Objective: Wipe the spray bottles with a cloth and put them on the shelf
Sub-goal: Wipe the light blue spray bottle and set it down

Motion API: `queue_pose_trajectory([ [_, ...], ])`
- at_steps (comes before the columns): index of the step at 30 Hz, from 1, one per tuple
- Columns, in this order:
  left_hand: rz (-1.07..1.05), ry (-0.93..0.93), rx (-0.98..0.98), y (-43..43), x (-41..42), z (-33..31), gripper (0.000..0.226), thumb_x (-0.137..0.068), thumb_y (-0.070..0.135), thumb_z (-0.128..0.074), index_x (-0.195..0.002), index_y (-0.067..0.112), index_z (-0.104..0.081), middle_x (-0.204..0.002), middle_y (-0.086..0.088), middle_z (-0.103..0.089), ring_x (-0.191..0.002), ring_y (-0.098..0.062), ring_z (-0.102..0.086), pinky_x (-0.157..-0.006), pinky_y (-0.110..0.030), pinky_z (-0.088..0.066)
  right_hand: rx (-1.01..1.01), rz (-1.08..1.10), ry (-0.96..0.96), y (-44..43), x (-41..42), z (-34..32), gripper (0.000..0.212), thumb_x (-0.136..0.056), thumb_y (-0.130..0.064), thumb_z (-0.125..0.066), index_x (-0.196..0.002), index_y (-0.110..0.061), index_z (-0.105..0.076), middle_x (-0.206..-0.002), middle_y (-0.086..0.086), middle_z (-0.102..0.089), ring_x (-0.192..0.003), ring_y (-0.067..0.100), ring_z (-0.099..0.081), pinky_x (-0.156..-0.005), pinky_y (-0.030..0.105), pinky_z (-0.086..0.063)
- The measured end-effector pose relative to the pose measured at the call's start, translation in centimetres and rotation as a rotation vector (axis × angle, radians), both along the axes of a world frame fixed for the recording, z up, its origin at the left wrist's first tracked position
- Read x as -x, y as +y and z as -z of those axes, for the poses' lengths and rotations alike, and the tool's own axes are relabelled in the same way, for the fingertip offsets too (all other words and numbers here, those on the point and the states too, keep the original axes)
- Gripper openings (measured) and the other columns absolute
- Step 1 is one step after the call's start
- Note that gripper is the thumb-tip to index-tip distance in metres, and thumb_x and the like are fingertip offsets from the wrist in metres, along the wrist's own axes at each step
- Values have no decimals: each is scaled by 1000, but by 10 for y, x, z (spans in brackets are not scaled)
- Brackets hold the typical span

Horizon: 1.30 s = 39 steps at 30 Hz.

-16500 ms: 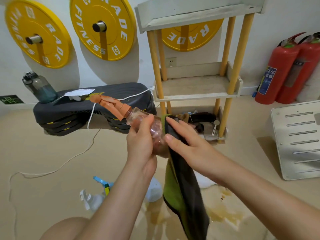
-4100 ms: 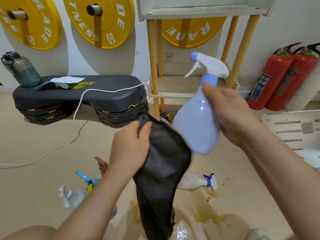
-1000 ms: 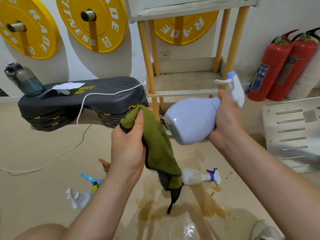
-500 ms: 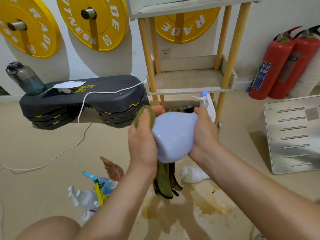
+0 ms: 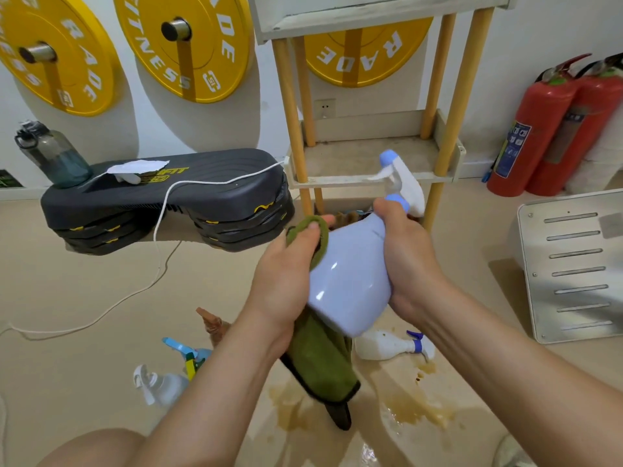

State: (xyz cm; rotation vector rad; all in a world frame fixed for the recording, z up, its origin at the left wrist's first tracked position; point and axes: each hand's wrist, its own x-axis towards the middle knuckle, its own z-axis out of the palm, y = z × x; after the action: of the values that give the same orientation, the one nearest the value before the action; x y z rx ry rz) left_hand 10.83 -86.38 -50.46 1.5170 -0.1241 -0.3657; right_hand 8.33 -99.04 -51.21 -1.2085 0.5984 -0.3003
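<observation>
Right hand (image 5: 409,261) is gripping the lavender bottle (image 5: 350,281), nozzle tilting toward the shelf (image 5: 371,156); left hand (image 5: 286,281) is pressing the cloth (image 5: 320,362) against it.

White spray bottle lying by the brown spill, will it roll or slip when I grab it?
The white spray bottle lies on its side; its round body may roll, though the trigger head should stop it. The brown spill beside it suggests a possibly slick grip.
</observation>
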Motion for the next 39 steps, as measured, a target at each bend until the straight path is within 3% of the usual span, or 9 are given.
queue_pose_trajectory([
  [4,73,234,-49,-3,7,4,32,-98,40,-54,-89,18,-75,-91,-2,-78,-82,-19,-73,-79,-34,-53,492,-77,-98,-2,1,-5,43,-97,-38,-55,-62,-15,-47,-56,-2,-49,-56,15,-50,-57,29,-37],
  [7,3,-87,-232,-9,12,9,35,-101,46,-45,-102,23,-71,-100,4,-76,-96,-17,-70,-85,-34,-53,544,17,-144,-3,2,1,41,-99,-35,-53,-64,-14,-52,-56,-5,-54,-55,10,-53,-55,24,-40],
  [13,205,-672,-733,-9,15,26,43,-103,44,-32,-145,37,-41,-137,10,-57,-120,-19,-55,-91,-36,-44,212,-172,77,17,7,15,42,-101,-47,-46,-106,-14,-71,-101,8,-74,-96,20,-70,-95,42,-54],
  [21,103,-36,-240,-4,-8,26,21,-92,41,-64,-86,22,-70,-83,-3,-76,-78,-21,-72,-70,-34,-54,-52,-340,10,27,13,7,37,-100,-46,-49,-114,-19,-70,-108,8,-75,-103,21,-71,-102,46,-51],
  [24,0,-126,-196,-7,-11,25,14,-94,28,-62,-88,18,-71,-80,-2,-75,-73,-17,-71,-62,-30,-54,209,-370,-66,29,16,6,31,-99,-37,-53,-124,-22,-64,-118,5,-69,-110,19,-66,-103,44,-50],
  [28,-96,-61,-67,-4,-17,19,18,-95,21,-62,-87,8,-70,-82,-8,-75,-72,-22,-70,-69,-38,-57,760,-492,47,10,20,0,76,-85,-50,-70,-149,-40,-30,-137,-7,-38,-129,9,-39,-101,27,-37],
  [31,-129,-14,-7,1,-20,18,20,-96,22,-60,-81,15,-71,-88,-8,-77,-78,-23,-73,-77,-42,-60,561,-843,133,-1,28,-2,93,-75,-49,-80,-144,-55,-18,-129,-14,-52,-116,7,-58,-95,32,-54],
  [34,-75,-6,34,0,-18,17,19,-98,26,-58,-92,13,-71,-95,-9,-77,-88,-25,-74,-80,-40,-60,507,-802,46,10,29,15,107,-70,-38,-88,-143,-56,-12,-123,-18,-59,-107,5,-64,-91,34,-57],
  [39,133,-460,-695,14,-27,14,19,-102,27,-48,-85,22,-55,-77,7,-60,-73,-16,-55,-59,-26,-39,1140,-508,222,17,28,43,114,-58,-55,-77,-147,-36,-8,-119,-1,-46,-108,26,-51,-78,43,-54],
])
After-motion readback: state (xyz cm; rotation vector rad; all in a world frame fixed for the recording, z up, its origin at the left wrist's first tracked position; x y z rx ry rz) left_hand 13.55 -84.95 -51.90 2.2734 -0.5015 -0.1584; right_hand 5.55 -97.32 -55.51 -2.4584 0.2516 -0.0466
